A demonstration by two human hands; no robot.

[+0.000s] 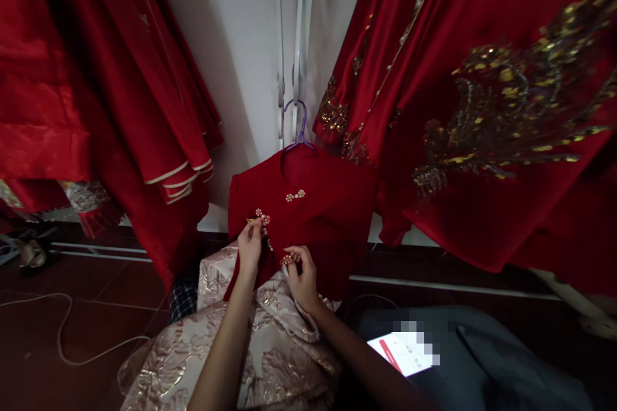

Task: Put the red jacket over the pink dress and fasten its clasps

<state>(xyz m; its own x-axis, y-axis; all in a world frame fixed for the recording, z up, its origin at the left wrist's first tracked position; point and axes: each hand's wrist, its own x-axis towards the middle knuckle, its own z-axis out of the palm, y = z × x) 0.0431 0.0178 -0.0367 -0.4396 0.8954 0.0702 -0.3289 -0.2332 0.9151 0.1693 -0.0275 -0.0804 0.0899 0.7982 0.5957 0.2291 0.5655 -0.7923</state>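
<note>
A sleeveless red garment (318, 231) hangs in front of me on a purple hanger (302, 130). Near its neck sits a flower-shaped bead clasp (295, 196), lying flat on the cloth. My left hand (250, 245) pinches at a second bead clasp (263, 215) on the garment's left part. Lower and to the right, my right hand (303, 279) is closed, with thumb and fingers on a small beaded flower ornament (286, 260) by the front opening. The fingertips partly cover both pieces. A pale pink brocade cloth (193, 359) with a raised gold pattern lies beneath my forearms.
Red garments (139, 77) hang at the left, and a red gown (463, 218) with gold sequins hangs at the right. Behind stand white metal poles (297, 26). A lit phone (402, 354) rests on dark cloth. A white cable (60, 334) crosses the tiled floor.
</note>
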